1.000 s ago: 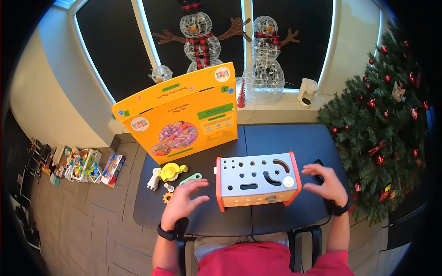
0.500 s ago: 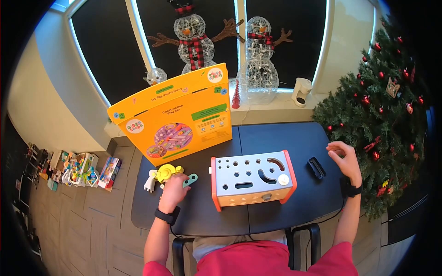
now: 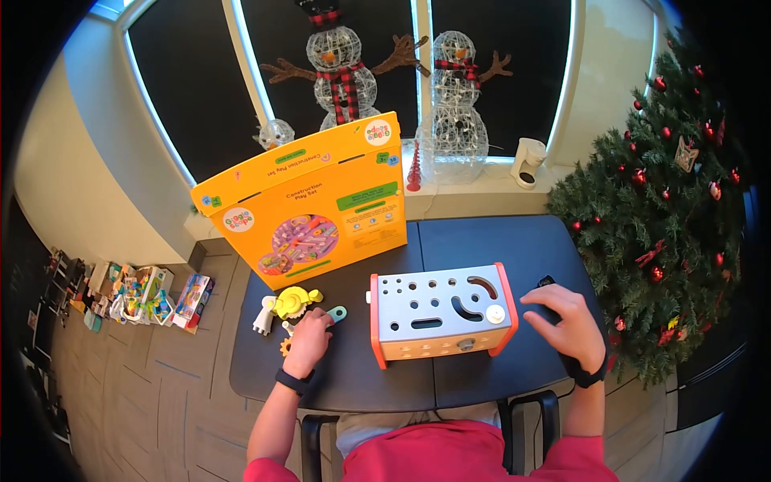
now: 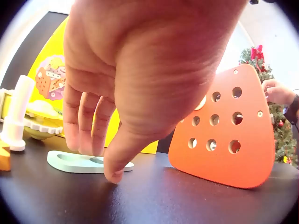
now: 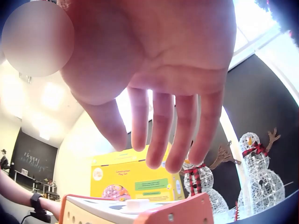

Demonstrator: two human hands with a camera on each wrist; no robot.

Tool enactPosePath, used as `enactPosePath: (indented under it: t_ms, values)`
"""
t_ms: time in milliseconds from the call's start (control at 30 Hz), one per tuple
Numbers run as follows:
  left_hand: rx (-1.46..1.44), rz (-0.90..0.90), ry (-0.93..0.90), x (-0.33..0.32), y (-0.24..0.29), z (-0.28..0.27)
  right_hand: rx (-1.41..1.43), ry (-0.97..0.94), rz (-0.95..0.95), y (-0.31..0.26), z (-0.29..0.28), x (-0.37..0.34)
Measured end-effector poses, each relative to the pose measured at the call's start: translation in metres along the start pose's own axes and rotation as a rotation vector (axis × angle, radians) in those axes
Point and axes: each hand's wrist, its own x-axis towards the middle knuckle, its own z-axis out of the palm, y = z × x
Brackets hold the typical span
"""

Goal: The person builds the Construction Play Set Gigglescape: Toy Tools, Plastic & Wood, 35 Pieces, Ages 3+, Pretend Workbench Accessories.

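My left hand [image 3: 309, 341] reaches down over a teal strip with holes [image 4: 70, 162] that lies flat on the table. In the left wrist view its fingers hang nearly straight behind the strip, with the thumb tip in front. A white peg [image 4: 18, 112] stands to the left, with an orange gear [image 3: 285, 347] and a yellow toothed toy piece [image 3: 293, 302] close by. My right hand [image 3: 569, 325] hovers past the right end of the toy workbench [image 3: 393, 305], fingers extended and apart, holding nothing. The workbench has a silver holed top and red-orange end panels.
A large yellow box [image 3: 369, 233] stands at the back left of the dark table [image 3: 514, 241]. Behind the right hand, part of a small black object [image 3: 546, 280] shows. A decorated tree [image 3: 642, 217] rises beyond the table's right edge.
My left hand came down from beside the workbench to the small toy pieces and shifted slightly over the teal strip. My right hand swung outward, then back toward the workbench's right end.
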Motion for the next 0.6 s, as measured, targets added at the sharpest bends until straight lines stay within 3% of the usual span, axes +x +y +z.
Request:
enactPosePath:
  t_ms: [100,233,300,433,600]
  values:
    - [-0.021,0.028,0.052,0.001,-0.004,0.005,0.025,-0.044,-0.101,-0.015,0.014,0.005]
    - [-0.008,0.031,0.084,0.005,-0.007,0.012,0.077,-0.142,-0.047,-0.033,0.031,0.011]
    - [-0.017,-0.047,0.029,0.007,-0.006,0.012,0.055,-0.113,-0.106,-0.032,0.043,0.015]
    - [-0.038,-0.029,0.048,0.005,0.003,-0.004,0.025,-0.042,-0.196,-0.030,0.064,0.022]
    - [-0.059,-0.008,0.322,0.000,0.050,-0.060,0.015,-0.008,-0.201,-0.030,0.078,0.028]
